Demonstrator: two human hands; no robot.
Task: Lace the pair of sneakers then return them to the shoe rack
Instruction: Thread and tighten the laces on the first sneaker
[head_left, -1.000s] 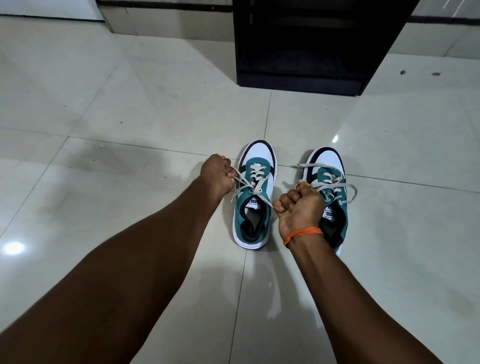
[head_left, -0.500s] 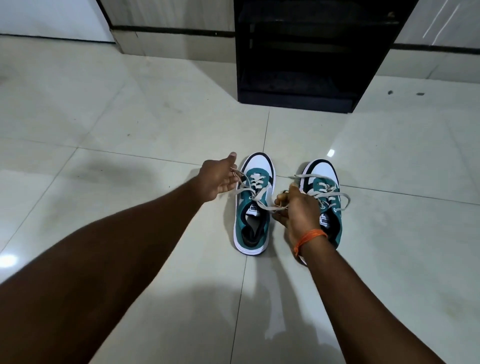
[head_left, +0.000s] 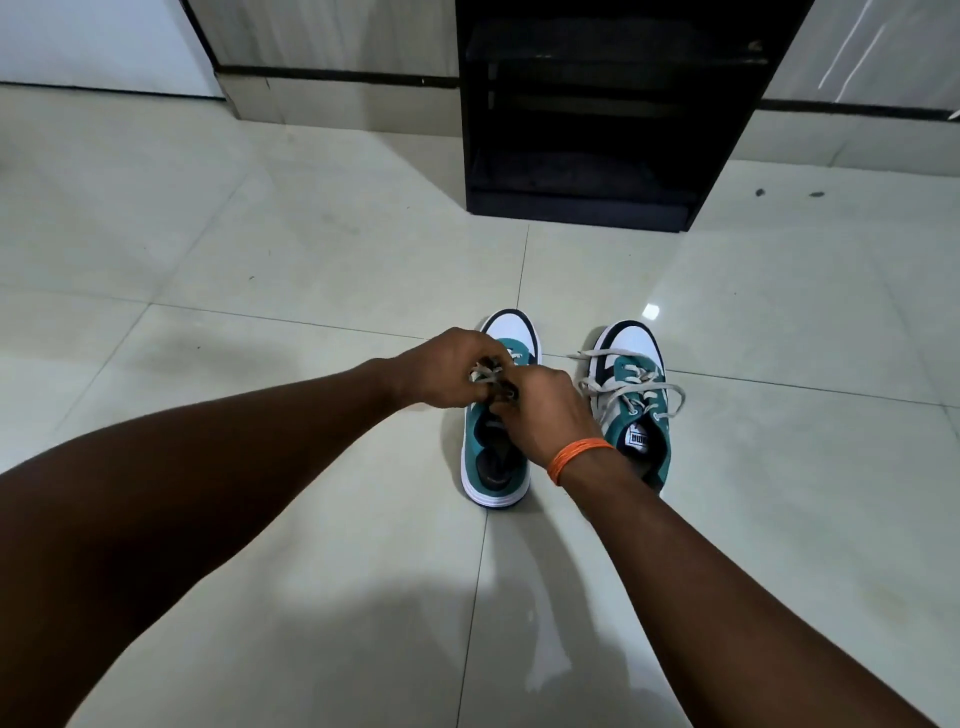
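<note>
Two teal, white and black sneakers stand side by side on the tiled floor, toes pointing away from me. Over the tongue of the left sneaker (head_left: 496, 467) my left hand (head_left: 447, 371) and my right hand (head_left: 545, 405) meet, both pinching its grey lace (head_left: 480, 375). My hands hide most of that lacing. The right sneaker (head_left: 636, 410) stands untouched, its grey lace ends (head_left: 670, 395) lying loose across its top. An orange band circles my right wrist.
A black shoe rack (head_left: 597, 119) with open shelves stands against the wall straight beyond the sneakers. Glossy pale floor tiles (head_left: 260, 260) stretch to both sides, with a wall skirting at the far left and right.
My hands had the lace ends pulled apart to either side of the left sneaker; they have come together over its tongue. The view has tilted up, showing more of the rack.
</note>
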